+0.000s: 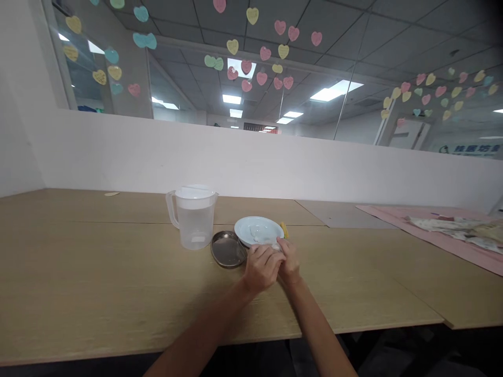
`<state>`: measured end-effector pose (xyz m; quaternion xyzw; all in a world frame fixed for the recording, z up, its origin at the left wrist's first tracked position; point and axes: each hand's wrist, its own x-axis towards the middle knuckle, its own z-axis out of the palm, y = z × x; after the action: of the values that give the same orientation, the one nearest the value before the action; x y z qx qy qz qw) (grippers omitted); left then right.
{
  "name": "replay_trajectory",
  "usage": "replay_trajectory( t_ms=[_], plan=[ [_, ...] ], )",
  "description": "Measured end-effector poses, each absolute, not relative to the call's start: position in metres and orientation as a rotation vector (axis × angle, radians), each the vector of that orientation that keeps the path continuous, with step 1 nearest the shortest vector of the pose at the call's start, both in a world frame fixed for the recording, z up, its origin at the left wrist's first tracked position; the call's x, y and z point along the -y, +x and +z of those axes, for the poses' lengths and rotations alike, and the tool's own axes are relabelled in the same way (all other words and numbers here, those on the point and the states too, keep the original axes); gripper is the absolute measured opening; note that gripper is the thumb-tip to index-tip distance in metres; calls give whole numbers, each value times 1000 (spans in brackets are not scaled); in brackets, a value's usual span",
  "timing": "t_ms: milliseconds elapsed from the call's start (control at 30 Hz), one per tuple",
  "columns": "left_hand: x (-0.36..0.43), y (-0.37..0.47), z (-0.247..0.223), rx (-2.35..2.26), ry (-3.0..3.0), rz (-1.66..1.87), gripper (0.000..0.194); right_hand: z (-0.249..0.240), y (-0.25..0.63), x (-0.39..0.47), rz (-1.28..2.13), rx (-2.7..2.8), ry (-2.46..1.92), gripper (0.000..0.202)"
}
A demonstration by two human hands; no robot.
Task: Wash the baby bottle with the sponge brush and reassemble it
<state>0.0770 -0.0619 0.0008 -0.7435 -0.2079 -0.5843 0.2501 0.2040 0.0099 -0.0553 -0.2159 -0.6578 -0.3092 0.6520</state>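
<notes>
Left hand: we see our left hand (264, 266) at the lower centre of the frame, fingers curled and bunched at the near edge of the plate; the fingertips are hidden, so we cannot tell how firmly they press.
Right hand: our right hand (290, 260) meets it from the right, fingers bent inward; we cannot tell which hand pinches.
Between the fingers: a small whitish piece (277, 246) shows at the plate's near right rim, mostly covered by our hands.
White plate: the shallow round plate (271, 225) sits just right of the frame's centre line, with a little clear or whitish matter on it.
Yellow item: a small yellow thing (284, 229) peeks out beside the plate's right rim.
Metal dish: a shallow round metal dish (228, 250) lies left of the plate.
Jug: a translucent plastic jug (196, 225) with lid stands left of centre, handle to the left.
Table: the wood-grain table (118, 283) fills the lower frame; a pink sheet (436, 246) covers its far right.
Notes: heart-shaped sticky notes (252, 15) dot the glass above; their marks are too small for us to read.
Sign: blue Chinese characters (473, 148) at the right edge, blurred and cut off.
</notes>
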Motion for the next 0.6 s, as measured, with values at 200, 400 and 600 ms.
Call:
replay_trajectory(
  t_ms=[200, 400, 600],
  plan=[
    [57, 81, -2, 618, -2137, -1654, 24, -59, 203, -11, -690, 1468, -500, 29],
    [56, 84, -7, 626, -2101, -1975, 24, -56, 197, -10, -742, 1517, -449, 29],
    [60, 93, -15, 859, -2126, -2379, 27, -56, 192, -10, -746, 1537, -440, 28]
  ],
)
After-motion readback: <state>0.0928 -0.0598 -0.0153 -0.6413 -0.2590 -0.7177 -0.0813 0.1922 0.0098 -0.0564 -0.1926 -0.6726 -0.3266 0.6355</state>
